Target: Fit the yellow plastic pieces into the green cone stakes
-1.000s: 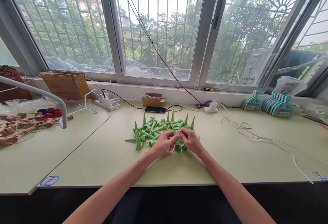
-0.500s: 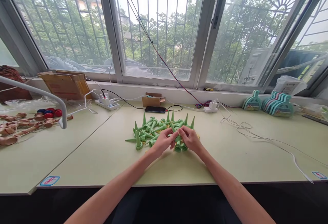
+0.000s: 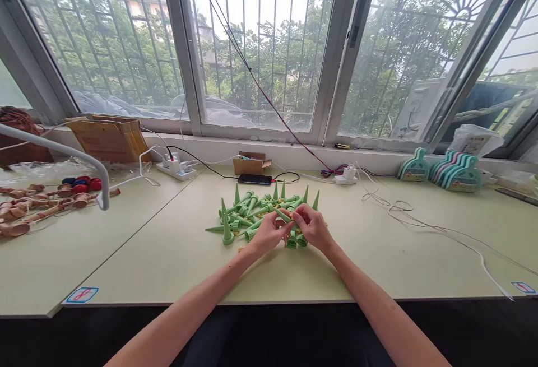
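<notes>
Between my hands, a green plastic watering spike [image 3: 282, 215] is held tilted, its tip pointing up and to the left. My left hand [image 3: 268, 233] is closed around it from the left, fingers curled. At its wide end, my right hand [image 3: 313, 228] pinches with thumb and fingertips; a tiny yellowish bit shows there, too small to make out. Just beyond and around both hands lies a pile of similar green spikes [image 3: 252, 203], several standing upright and others on their sides with open round ends. Small yellow pieces [image 3: 241, 249] show among them and near my left wrist.
Behind the pile are a black phone [image 3: 254, 179] and a small open cardboard box [image 3: 252, 163]. Wooden toys [image 3: 46, 213] and a white metal bar [image 3: 103, 182] are at left. Loose white cable [image 3: 420, 223] and teal plastic items [image 3: 456, 173] are at right.
The spike in my hands has tipped from more upright to a flatter slant pointing left. Both hands have shifted only slightly.
</notes>
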The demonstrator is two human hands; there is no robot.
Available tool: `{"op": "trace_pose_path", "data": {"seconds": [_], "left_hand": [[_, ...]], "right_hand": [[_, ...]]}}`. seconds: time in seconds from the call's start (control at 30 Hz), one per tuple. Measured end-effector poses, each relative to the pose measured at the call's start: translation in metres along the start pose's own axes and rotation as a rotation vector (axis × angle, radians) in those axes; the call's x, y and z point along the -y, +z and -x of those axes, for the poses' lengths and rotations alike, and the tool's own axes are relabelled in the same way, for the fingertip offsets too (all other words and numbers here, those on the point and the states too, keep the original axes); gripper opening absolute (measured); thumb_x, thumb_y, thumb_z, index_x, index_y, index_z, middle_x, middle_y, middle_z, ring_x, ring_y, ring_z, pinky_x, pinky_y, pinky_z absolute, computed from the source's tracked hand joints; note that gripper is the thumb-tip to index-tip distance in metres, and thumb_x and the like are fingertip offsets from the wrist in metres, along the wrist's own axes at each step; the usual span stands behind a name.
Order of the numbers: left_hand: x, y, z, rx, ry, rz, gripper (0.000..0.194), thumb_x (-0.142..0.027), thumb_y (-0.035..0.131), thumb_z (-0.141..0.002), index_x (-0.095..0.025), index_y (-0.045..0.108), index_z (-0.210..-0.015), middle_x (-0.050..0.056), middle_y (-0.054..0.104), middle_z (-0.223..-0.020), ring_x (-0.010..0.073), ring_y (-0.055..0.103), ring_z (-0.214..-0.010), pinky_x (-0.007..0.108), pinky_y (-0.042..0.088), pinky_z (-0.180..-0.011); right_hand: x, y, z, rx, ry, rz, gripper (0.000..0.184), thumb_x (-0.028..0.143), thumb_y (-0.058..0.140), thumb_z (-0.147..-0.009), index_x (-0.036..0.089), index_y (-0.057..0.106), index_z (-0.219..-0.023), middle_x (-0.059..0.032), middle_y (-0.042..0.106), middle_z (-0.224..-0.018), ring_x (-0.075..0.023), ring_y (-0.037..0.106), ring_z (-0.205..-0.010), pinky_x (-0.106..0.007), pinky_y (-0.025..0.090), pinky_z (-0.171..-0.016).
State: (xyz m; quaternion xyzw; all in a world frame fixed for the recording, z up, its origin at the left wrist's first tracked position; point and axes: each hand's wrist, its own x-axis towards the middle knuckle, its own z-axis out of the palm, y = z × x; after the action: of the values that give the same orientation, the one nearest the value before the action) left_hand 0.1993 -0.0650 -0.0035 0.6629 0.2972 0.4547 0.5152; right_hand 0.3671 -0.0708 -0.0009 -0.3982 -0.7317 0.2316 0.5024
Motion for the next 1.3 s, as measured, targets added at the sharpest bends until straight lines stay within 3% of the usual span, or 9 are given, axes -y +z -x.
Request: {"op": "trace_pose_path", "data": {"seconds": [0.43,0.67,0.83,1.3], "left_hand": [[-0.012,0.003,0.008,-0.107,0.221,-0.382,0.025,-0.041,0.060,-0.089,-0.018,0.069,-0.091,0.006,0.061,-0.091,0.0124,0.057,-0.068,0.024,0.049,-0.058],[-0.005,-0.002,0.009,-0.110,0.390,-0.568,0.018,-0.027,0.052,-0.095,-0.021,0.067,-0.102,0.007,0.062,-0.099,0.0165,0.060,-0.084,0.025,0.050,-0.063],[0.001,-0.005,0.008,-0.125,0.492,-0.635,0.018,-0.020,0.050,-0.095,-0.021,0.065,-0.105,0.008,0.064,-0.105,0.0171,0.063,-0.092,0.029,0.052,-0.077],[0.003,-0.007,0.007,-0.132,0.542,-0.691,0.020,-0.017,0.049,-0.095,-0.022,0.065,-0.107,0.007,0.064,-0.104,0.0171,0.064,-0.092,0.030,0.054,-0.080]], "right_hand": [[0.001,0.000,0.002,-0.025,-0.017,0.040,0.028,0.043,0.052,-0.094,0.020,0.054,-0.079,0.0016,0.051,-0.062,-0.0120,0.041,-0.053,-0.025,0.033,-0.051],[0.001,0.000,0.003,-0.046,-0.028,0.078,0.028,0.041,0.052,-0.093,0.020,0.051,-0.075,0.0039,0.047,-0.058,-0.0106,0.037,-0.051,-0.024,0.030,-0.050],[0.001,0.000,0.003,-0.056,-0.042,0.092,0.030,0.043,0.052,-0.093,0.020,0.049,-0.074,0.0049,0.044,-0.056,-0.0104,0.035,-0.050,-0.024,0.029,-0.049],[0.002,0.001,0.004,-0.062,-0.037,0.129,0.031,0.043,0.050,-0.093,0.022,0.046,-0.071,0.0057,0.040,-0.052,-0.0106,0.032,-0.048,-0.024,0.027,-0.048]]}}
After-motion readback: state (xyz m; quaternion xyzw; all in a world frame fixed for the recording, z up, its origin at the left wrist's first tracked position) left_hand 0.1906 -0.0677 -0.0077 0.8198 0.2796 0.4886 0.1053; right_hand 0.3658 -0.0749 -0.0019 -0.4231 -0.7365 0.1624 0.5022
